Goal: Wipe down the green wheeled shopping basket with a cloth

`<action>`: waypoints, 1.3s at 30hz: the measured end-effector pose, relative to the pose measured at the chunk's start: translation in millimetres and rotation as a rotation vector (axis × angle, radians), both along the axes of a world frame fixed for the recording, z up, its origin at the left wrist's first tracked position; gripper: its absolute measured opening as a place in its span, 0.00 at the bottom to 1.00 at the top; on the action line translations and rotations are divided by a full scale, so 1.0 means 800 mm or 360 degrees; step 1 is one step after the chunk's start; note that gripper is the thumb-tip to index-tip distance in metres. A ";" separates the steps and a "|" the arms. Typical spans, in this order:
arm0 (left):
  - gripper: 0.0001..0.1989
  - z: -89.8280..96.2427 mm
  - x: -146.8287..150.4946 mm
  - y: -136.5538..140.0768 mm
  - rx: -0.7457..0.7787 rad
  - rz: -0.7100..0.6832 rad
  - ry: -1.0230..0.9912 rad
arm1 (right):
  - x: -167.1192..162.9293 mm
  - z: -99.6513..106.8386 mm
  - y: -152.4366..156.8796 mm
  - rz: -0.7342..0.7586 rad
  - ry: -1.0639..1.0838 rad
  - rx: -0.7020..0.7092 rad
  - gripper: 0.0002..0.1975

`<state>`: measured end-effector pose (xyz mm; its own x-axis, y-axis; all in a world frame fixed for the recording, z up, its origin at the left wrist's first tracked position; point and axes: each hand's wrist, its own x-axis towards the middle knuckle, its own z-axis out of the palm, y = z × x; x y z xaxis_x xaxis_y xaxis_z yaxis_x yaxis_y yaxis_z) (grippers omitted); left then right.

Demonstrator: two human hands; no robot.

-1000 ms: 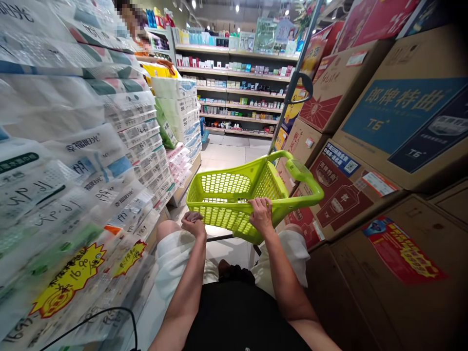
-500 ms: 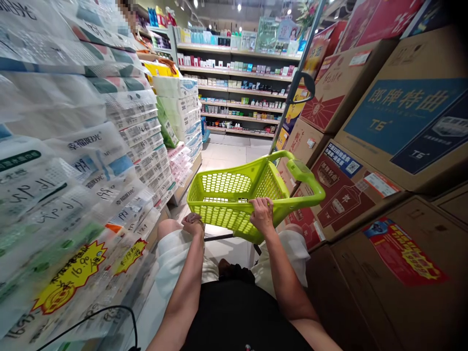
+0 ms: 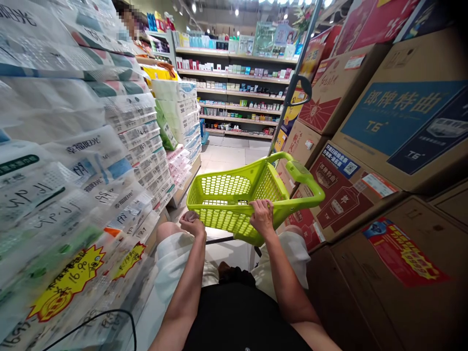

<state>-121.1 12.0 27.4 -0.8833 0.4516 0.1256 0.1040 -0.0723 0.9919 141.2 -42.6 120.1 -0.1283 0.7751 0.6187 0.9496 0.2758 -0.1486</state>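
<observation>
A lime-green plastic shopping cart (image 3: 219,214) stands crosswise in front of my knees, its handle toward the boxes on the right. My right hand (image 3: 262,217) is closed over the near rim of its basket, fingers hooked inside. My left hand (image 3: 196,227) is closed beside the cart's left front corner, above my left knee. A small crumpled greyish-brown thing (image 3: 190,215), perhaps a cloth or tissue, pokes out of it. Whether this hand also touches the cart I cannot tell. No goods show in the visible part of the basket.
Plastic-wrapped tissue packs (image 3: 109,146) are piled high along the left. Printed cartons (image 3: 398,112) are stacked on the right, with a dark upright pole and handle (image 3: 298,90) beside them. Shelves of small goods (image 3: 234,92) cross the far end. Another person (image 3: 129,22) is at the upper left.
My left hand has shifted slightly, showing more of the crumpled thing. The view has tilted a little. My right hand keeps its hold on the cart's rim.
</observation>
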 end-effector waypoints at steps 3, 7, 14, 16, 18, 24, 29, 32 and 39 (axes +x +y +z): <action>0.25 0.011 0.021 -0.001 -0.0085 0.0149 -0.0006 | 0.001 -0.002 0.001 0.0006 0.0012 0.0033 0.21; 0.28 0.012 0.067 -0.019 -0.0102 0.0010 0.0162 | 0.001 -0.005 0.003 0.0008 0.0020 0.0066 0.21; 0.25 -0.007 0.145 -0.056 0.0034 -0.0559 0.0407 | 0.007 -0.007 0.005 0.0019 0.0011 0.0058 0.21; 0.24 0.003 0.131 -0.049 0.0076 -0.0443 0.0384 | 0.008 -0.008 0.006 0.0049 0.0015 0.0046 0.22; 0.23 0.018 0.101 -0.035 0.0131 -0.0226 0.0363 | 0.008 -0.008 0.006 0.0065 0.0025 0.0038 0.22; 0.25 0.047 0.023 -0.001 0.0164 0.0203 0.0227 | 0.003 -0.006 0.005 0.0040 0.0057 0.0016 0.20; 0.24 0.029 0.074 -0.020 0.0202 0.0022 0.0265 | 0.006 -0.004 0.007 0.0044 0.0117 0.0041 0.18; 0.24 0.019 0.118 -0.040 0.0250 -0.0212 0.0380 | 0.017 -0.005 0.008 0.0027 0.0148 0.0081 0.17; 0.23 0.031 0.108 -0.060 0.0356 -0.0266 0.0485 | 0.053 -0.004 0.003 0.0043 0.0135 0.0071 0.19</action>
